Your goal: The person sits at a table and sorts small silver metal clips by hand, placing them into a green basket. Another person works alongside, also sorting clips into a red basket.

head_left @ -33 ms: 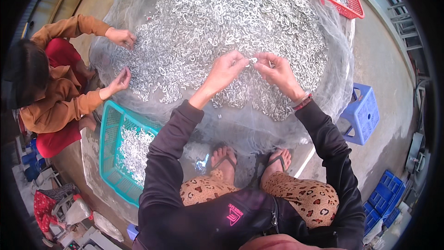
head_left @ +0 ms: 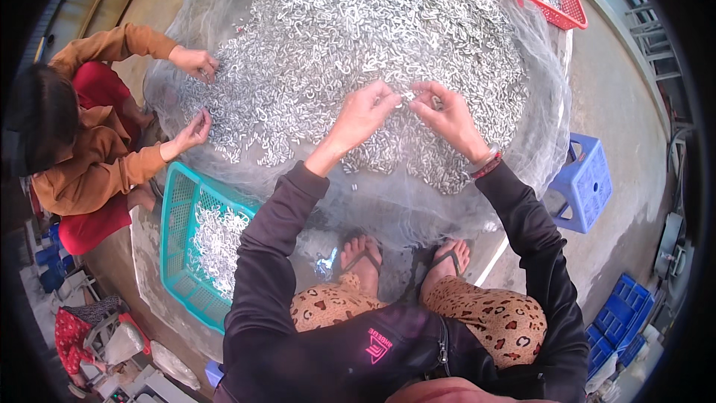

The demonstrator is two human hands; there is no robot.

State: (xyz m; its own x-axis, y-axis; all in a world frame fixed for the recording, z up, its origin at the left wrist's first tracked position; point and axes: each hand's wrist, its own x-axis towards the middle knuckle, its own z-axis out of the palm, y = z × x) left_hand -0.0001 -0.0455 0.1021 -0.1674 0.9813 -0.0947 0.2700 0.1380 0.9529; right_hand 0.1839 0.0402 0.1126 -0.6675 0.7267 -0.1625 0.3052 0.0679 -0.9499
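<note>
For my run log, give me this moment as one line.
left hand: pinching small silver piece | right hand: pinching same piece | below: silver pile on netting | teal basket: part-filled

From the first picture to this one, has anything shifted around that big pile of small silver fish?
Nothing visibly changed. The left hand and right hand meet fingertip to fingertip over the pile of small silver fish, pinching a piece between them, as before. The co-worker's hands rest on the pile's edge in the same spots, and the teal basket sits where it was.
</note>
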